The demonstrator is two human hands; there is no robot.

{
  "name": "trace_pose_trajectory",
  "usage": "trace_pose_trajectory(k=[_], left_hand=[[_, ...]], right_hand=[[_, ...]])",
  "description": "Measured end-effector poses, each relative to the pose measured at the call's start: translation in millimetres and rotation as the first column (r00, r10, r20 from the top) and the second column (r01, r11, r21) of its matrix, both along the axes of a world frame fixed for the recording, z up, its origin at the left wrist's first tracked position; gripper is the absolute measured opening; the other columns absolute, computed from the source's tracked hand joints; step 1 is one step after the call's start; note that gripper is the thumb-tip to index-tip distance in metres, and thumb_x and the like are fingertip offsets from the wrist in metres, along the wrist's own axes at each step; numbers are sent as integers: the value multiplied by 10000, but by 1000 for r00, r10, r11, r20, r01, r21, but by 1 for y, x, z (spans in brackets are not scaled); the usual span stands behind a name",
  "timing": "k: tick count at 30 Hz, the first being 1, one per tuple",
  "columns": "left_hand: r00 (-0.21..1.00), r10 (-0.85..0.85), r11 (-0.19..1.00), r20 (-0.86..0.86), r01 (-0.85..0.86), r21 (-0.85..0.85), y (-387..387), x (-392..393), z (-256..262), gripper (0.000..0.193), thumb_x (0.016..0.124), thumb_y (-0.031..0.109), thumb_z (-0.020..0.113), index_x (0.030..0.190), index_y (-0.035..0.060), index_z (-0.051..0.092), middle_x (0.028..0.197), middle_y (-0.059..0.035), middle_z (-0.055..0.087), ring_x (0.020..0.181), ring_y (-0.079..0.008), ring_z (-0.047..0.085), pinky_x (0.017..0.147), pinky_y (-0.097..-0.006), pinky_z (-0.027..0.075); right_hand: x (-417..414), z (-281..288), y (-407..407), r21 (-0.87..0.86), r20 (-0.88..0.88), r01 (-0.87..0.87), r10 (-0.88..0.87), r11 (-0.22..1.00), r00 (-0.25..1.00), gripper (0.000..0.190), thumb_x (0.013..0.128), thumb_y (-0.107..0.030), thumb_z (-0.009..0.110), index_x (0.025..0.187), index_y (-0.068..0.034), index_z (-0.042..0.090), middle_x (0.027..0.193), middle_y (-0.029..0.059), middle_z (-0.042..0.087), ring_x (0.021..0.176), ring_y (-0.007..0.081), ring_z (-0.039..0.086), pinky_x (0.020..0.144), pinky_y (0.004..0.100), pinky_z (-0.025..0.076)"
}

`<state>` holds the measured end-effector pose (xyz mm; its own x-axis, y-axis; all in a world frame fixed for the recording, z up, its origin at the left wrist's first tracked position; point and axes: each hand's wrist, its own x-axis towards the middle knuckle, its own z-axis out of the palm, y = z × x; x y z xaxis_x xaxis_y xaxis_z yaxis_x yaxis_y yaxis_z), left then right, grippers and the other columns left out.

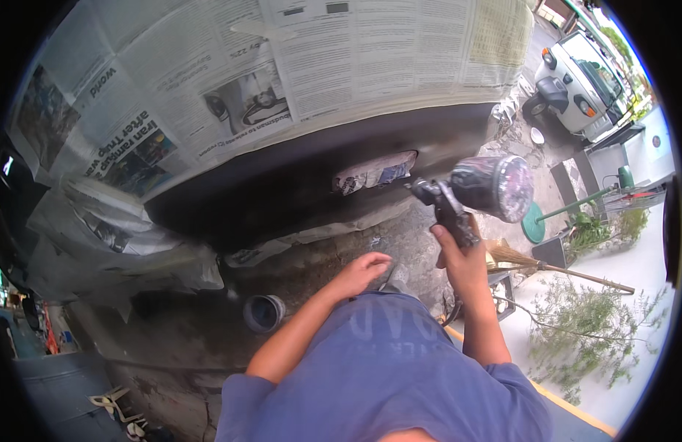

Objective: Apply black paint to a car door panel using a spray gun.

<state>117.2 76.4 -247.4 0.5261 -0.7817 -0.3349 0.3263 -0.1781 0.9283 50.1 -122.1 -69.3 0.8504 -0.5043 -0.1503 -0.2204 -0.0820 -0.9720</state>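
Note:
My right hand (463,259) is wrapped around the handle of a paint spray gun (448,207), raised in front of me. Its paint cup (490,185) is dark, with a stained, translucent end turned to the right. The nozzle points left, towards a dark painted vehicle panel (263,182). On that panel a small part is masked with paper (377,172). Above it, newspaper sheets (346,61) cover the vehicle body. In front of my waist my left hand (365,273) holds nothing, its fingers loosely bent.
An open bucket (263,313) stands on the ground at my left. Loose masking sheets (153,259) hang at the panel's left end. To the right are a broom (540,264), a green round-based stand (534,222) and a leafy plant (595,331). A white vehicle (584,83) is farther back.

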Motion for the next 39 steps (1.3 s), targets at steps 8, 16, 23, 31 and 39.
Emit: trace_pose_trajectory(k=[8,16,23,31,39], left_hand=[[953,-295,941,-73,276,-195,-24,8,67,412,1010,280,554,1328,19,547,1241,-83,614,1140,-165,565,964,-327,459],[973,-130,959,-192,75,-273,49,-4,71,332,1005,211,557,1290,43,552,1221,-58,614,1117,-160,578,947,-329,471],[921,221,923,-322,-304,-235,121,-22,71,351,981,95,575,1326,42,536,1252,-75,613,1121,-165,601,957,-322,491],[834,407,766,-373,-534,-358,147,-28,94,415,909,94,676,1299,22,555,1237,-72,616,1153,-176,589,973,-340,491],[882,246,884,-402,-374,-279,112,-15,91,421,910,105,694,1294,-5,558,1221,-75,622,1127,-174,605,969,-351,508]], right_hand=[[5,-7,33,-137,28,52,-48,989,998,314,939,-219,702,1126,-7,564,836,42,632,695,93,569,602,265,464],[26,10,113,-136,19,-179,183,974,983,390,920,-174,706,1238,-7,555,956,140,697,837,158,625,748,321,502],[52,17,188,-244,-29,-411,416,879,909,399,911,-234,718,1182,4,548,920,245,687,795,356,712,692,404,521],[62,12,218,-212,140,-598,630,773,764,423,911,-248,714,1196,19,551,968,249,690,854,382,704,725,416,527],[48,17,189,1,56,-463,462,886,885,402,921,-149,703,1247,5,525,799,105,672,671,133,643,594,293,497]])
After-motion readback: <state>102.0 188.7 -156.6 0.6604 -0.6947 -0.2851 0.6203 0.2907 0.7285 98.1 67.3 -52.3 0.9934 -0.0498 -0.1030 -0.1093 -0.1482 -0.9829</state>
